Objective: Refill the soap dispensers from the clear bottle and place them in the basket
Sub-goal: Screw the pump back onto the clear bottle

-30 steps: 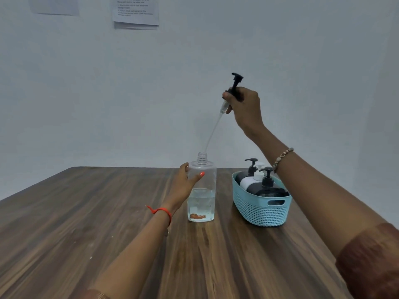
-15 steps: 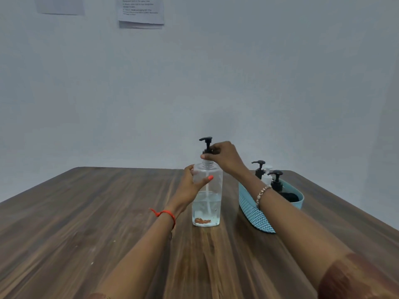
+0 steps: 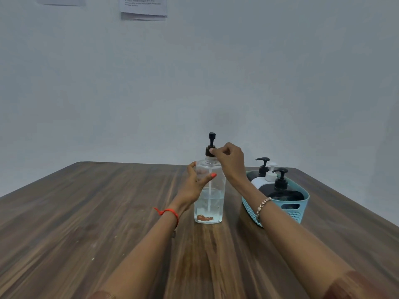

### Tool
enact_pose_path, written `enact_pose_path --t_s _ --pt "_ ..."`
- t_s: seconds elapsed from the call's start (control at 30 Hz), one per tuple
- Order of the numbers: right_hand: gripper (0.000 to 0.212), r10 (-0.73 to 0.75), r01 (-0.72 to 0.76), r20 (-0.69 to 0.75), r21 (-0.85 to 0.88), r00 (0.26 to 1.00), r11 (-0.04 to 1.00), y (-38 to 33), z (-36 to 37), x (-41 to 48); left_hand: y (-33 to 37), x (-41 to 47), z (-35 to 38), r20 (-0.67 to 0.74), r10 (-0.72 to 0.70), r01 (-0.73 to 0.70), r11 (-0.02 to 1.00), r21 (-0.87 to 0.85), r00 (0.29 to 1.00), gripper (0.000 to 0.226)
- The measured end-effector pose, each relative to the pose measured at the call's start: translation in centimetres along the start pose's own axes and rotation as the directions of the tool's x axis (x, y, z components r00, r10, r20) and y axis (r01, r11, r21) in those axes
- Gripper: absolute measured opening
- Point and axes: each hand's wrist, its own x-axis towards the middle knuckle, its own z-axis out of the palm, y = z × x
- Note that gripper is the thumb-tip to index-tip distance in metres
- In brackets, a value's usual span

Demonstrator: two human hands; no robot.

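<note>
One wooden surface (image 3: pixel 86 212) carries everything, teal basket (image 3: pixel 299 209) at right holding three dispensers: two black (image 3: pixel 280 190), one white (image 3: pixel 262 180). Clear bottle (image 3: pixel 209 190) stands upright mid-surface, just left of basket, part full of liquid. Left hand (image 3: pixel 195 186) fingers wrapped around bottle body. Right hand (image 3: pixel 230 158) fingers pinched together on black pump (image 3: pixel 211 145) collar at bottle neck.
</note>
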Motion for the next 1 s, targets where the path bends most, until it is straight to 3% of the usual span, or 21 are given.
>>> enact_pose_path --t_s 0.1,0.17,0.3,0.53,0.67,0.83,1.0 --pt "0.006 0.078 -0.085 0.052 0.154 0.996 0.984 -0.1 -0.6 0.3 -0.1 0.0 0.0 -0.003 0.004 -0.004 1.000 -0.001 1.000 0.072" --pt "0.028 0.108 -0.139 0.153 0.213 0.982 0.967 -0.5 -0.9 0.6 -0.1 0.0 0.0 -0.005 0.000 0.000 1.000 0.002 1.000 0.073" --pt "0.048 0.079 -0.093 0.152 0.085 0.985 0.992 -0.4 -0.7 0.4 -0.5 0.2 0.0 0.001 -0.013 0.013 1.000 0.002 1.000 0.075" --pt "0.009 0.159 -0.196 0.198 0.184 0.967 0.963 -0.4 -0.9 0.5 -0.6 0.3 0.0 0.006 -0.010 0.010 1.000 -0.015 1.000 0.073" --pt "0.029 0.167 -0.185 0.167 0.101 0.972 0.978 -0.4 -0.6 0.5 -1.0 0.5 0.0 0.008 -0.015 0.015 1.000 0.002 1.000 0.073" --pt "0.030 0.163 -0.203 0.233 0.160 0.959 0.966 -0.5 -0.7 0.6 -1.3 0.4 -0.1 0.003 -0.021 0.021 1.000 0.017 1.000 0.082" --pt "0.042 0.168 -0.174 0.126 0.042 0.978 0.984 -0.8 0.3 0.1 -1.7 0.7 -0.1 0.009 -0.014 0.014 1.000 0.007 1.000 0.101"
